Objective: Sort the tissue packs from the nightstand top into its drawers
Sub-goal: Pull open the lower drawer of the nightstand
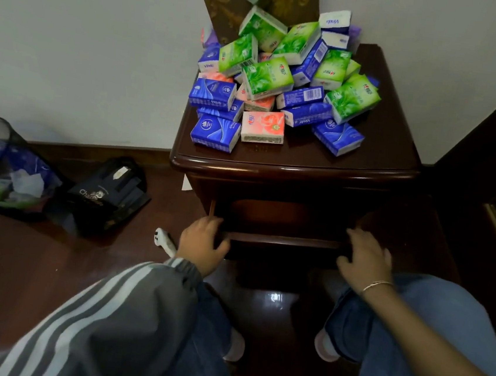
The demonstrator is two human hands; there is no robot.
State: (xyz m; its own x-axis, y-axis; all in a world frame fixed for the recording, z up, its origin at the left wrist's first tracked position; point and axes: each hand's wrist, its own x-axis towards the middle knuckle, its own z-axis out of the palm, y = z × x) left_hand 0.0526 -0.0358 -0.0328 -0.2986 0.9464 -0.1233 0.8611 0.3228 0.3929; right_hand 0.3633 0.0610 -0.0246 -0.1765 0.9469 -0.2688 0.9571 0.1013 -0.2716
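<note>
Heap of tissue packs, green, blue and pink, all on nightstand top, at 12 o'clock from hands. None seen in drawers.

Step, by look: opening drawer, part way out, inside dark. Next likely needs: finish pull, free one hand, reach toward 12 o'clock for nearest pack.

Pose: left hand at 9 o'clock end of drawer front, right hand at 3 o'clock end. Fingers of both curled over front edge, gripping it.

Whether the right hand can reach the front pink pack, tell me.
Probably yes: the pink pack lies uncovered at the front; the right hand must first release the drawer.
</note>
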